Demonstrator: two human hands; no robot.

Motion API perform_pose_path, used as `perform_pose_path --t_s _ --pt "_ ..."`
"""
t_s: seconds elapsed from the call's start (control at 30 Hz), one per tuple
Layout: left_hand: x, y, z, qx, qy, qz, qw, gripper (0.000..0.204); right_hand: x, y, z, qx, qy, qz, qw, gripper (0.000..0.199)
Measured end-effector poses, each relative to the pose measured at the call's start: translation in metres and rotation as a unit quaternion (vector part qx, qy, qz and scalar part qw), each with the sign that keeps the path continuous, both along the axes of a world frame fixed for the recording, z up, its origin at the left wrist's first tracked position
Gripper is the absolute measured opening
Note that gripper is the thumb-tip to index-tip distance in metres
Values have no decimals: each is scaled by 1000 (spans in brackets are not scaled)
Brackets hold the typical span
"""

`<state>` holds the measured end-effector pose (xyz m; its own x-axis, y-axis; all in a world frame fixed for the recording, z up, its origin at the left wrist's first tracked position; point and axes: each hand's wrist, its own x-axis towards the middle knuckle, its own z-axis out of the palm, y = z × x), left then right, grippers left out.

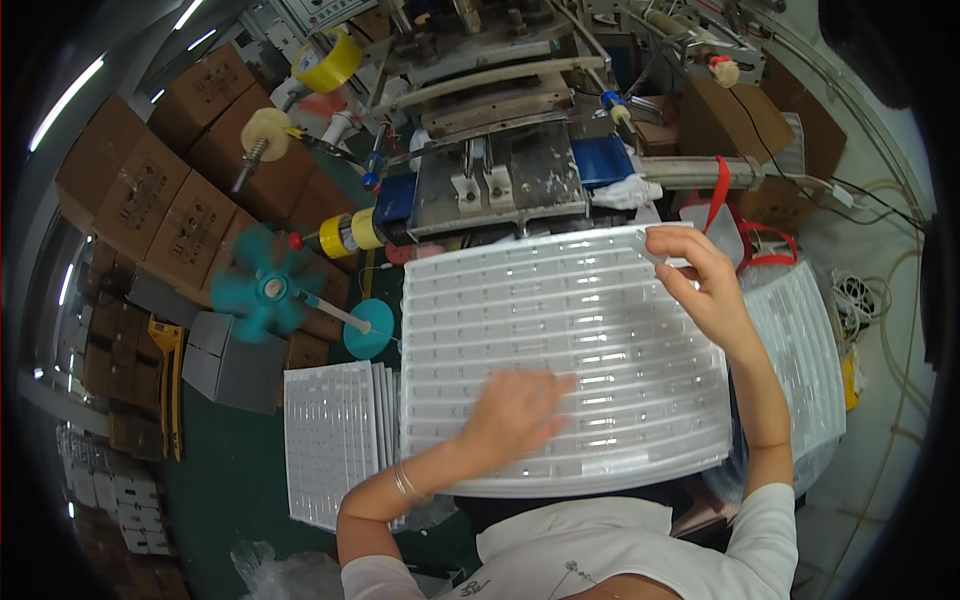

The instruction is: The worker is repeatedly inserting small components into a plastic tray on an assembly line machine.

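A stack of white ribbed plastic trays (570, 345) lies in front of me, its top tray crossed by long rows of small clear pieces. Over the lower middle of that tray my left hand (518, 415) is smeared by motion, so its fingers do not read clearly. My right hand (705, 285) is at the far right corner of the tray. Its thumb and index finger come together around something small and see-through, too faint to name.
Beyond the trays stands a metal press machine (500, 170) with yellow tape rolls (328, 62). A turquoise fan (272, 288) turns at the left, near stacked cardboard boxes (150, 200). More white trays stand at left (330, 430) and, wrapped in plastic, at right (800, 350).
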<state>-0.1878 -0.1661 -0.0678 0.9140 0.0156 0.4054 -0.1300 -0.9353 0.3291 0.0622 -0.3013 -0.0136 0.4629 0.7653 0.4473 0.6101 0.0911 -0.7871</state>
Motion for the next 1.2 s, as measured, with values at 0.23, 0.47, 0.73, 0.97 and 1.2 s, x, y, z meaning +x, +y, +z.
perform_pose_path --t_s 0.23,0.47,0.73,0.97,1.2 --pt "171 144 43 187 -224 285 913 37 32 62 -21 3 -33 -88 996 26" --pt "182 145 40 148 -216 202 944 28 50 151 -1 125 -224 -134 957 24" --pt "47 102 54 16 -150 139 979 32 59 204 -18 -5 -351 -192 916 25" --pt "-13 77 48 -127 -72 132 980 27 51 125 -17 -45 -240 -201 949 38" --pt "-58 21 45 -522 -65 145 838 24 -3 -27 20 -145 -228 -78 960 33"
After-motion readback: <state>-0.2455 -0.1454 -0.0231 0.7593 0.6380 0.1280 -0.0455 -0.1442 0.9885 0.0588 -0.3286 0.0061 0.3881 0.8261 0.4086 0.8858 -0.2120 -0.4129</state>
